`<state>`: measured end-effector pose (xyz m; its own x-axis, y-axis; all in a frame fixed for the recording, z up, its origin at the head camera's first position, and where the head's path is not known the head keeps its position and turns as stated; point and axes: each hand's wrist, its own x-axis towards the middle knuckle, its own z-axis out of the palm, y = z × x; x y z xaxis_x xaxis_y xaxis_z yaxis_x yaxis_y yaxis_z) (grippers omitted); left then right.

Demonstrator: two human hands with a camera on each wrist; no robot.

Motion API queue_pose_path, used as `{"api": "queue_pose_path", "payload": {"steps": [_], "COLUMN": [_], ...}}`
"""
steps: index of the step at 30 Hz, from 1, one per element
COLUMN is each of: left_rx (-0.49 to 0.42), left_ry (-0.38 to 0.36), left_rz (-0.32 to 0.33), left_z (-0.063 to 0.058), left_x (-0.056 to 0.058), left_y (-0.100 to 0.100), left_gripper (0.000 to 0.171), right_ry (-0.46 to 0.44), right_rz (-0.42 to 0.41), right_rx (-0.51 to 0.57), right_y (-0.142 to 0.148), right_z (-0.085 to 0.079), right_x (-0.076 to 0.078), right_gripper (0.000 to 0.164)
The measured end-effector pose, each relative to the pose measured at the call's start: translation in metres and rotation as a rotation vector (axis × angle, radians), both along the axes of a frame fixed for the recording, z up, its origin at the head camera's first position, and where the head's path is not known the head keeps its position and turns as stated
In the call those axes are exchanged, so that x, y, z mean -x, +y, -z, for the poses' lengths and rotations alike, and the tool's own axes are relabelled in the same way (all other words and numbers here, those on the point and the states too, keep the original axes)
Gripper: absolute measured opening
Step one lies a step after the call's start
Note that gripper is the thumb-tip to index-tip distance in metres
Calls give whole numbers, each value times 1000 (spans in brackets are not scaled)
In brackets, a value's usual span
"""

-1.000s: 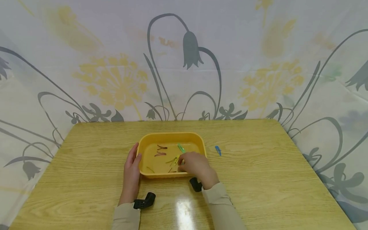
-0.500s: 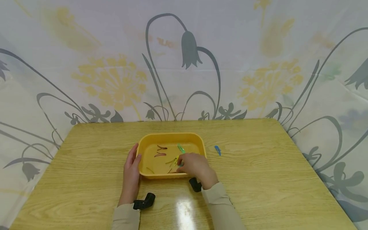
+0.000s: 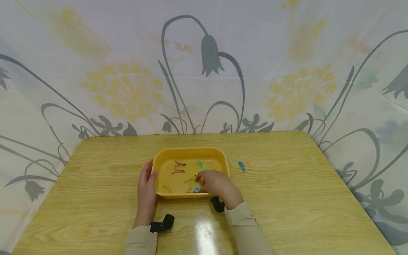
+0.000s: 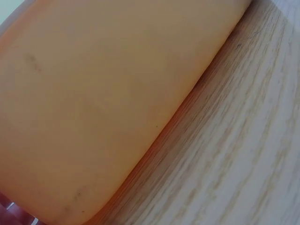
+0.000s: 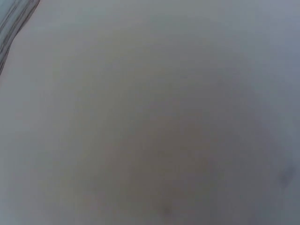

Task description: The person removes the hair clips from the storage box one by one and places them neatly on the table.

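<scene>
In the head view my left hand holds the left wall of a yellow plastic tray, its thumb at the rim. My right hand reaches over the tray's front right part, with thumb and forefinger apart. Just below those fingertips lies a light-blue hair clip, beside a reddish clip at the front wall. Yellow hair clips lie left of the fingers, and a green clip lies behind them. The left wrist view shows the outer tray wall; the right wrist view shows only a blurred pale surface.
Two reddish-brown clips and a thin yellowish clip lie in the tray's left half. A blue hair clip lies on the wooden table right of the tray. A flower-patterned cloth stands behind.
The light-blue clip, between my right fingers half a second ago, now lies lower by the tray's front wall, and the fingers have parted. My left hand keeps its hold on the tray.
</scene>
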<state>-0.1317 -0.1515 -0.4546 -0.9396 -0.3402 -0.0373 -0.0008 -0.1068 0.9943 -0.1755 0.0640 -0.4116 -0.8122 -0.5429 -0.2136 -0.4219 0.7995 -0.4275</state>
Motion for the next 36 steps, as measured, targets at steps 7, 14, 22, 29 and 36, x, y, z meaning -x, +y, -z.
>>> {"api": "queue_pose_path", "payload": {"steps": [7, 14, 22, 29, 36], "left_rx": [21, 36, 41, 51, 35], "left_ry": [13, 13, -1, 18, 7], "left_rz": [-18, -34, -66, -73, -55], "left_z": [1, 2, 0, 2, 0], "left_x": [-1, -2, -1, 1, 0], "left_y": [2, 1, 2, 1, 1], "left_gripper": [39, 39, 42, 42, 40], "right_ry": [9, 78, 183, 177, 139], "right_rz": [-2, 6, 59, 47, 58], "right_rx": [22, 70, 164, 165, 199], "right_y": [1, -1, 0, 1, 2], "right_z": [1, 3, 0, -3, -6], "right_x": [3, 6, 7, 7, 9], "right_gripper": [25, 17, 9, 10, 14]}}
